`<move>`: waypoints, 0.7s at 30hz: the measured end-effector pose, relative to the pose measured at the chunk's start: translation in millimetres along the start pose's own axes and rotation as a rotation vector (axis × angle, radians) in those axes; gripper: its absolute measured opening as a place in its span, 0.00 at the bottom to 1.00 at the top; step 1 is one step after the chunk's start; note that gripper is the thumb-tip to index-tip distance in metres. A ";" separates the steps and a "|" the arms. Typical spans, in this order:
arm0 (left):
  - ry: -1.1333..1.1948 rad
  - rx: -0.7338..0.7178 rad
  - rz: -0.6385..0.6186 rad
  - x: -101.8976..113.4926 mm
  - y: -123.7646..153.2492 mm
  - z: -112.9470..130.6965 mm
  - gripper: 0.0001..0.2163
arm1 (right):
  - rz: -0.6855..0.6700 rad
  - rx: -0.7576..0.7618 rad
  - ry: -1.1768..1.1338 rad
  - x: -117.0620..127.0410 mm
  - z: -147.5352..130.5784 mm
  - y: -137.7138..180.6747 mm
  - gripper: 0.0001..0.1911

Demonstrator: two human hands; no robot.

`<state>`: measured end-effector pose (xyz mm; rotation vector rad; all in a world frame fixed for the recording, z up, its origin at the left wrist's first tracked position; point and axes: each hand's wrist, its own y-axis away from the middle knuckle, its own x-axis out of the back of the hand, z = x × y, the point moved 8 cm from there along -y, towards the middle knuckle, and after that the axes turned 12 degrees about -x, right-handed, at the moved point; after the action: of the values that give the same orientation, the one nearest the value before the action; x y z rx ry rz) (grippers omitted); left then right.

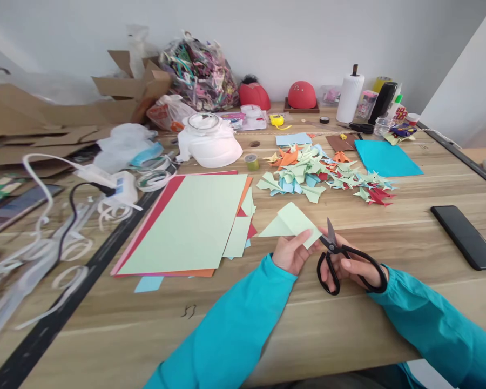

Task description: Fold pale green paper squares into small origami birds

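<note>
My left hand (294, 253) pinches a folded piece of pale green paper (294, 219), thumb on top, above the wooden table. My right hand (354, 265) grips black-handled scissors (331, 244) by their loops. The scissor blades stand apart, one pointing up and the other at the paper's right corner; whether it touches the paper I cannot tell. Left of my hands lies a stack of coloured paper sheets (186, 221), pale green on top, with smaller pale green cut pieces (238, 236) at its right edge. Beyond my hands is a heap of small folded paper shapes (308, 167) in several colours.
A black phone (467, 236) lies at the right. Behind the heap are a blue sheet (387, 158), a yellow tape measure (278, 120) and red domed cushions (302, 95). Cables and a white power strip (123, 186) clutter the left, near cardboard boxes (121, 86).
</note>
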<state>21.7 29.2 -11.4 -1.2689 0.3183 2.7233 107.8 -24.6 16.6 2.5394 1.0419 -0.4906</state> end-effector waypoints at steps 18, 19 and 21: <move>-0.233 0.017 -0.004 2.6 -1.1 -2.9 0.15 | 0.015 -0.058 -0.040 4.5 6.9 -1.9 0.41; -0.234 0.020 -0.007 2.5 -1.2 -3.0 0.15 | 0.014 -0.061 -0.042 4.6 6.8 -1.9 0.41; -0.232 0.021 -0.007 3.0 -1.4 -3.3 0.15 | 0.010 -0.070 -0.047 4.4 6.8 -1.9 0.41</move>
<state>22.5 29.9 -16.0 -0.9333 0.3163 2.8153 108.2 -23.8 8.4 2.4588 1.0120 -0.5000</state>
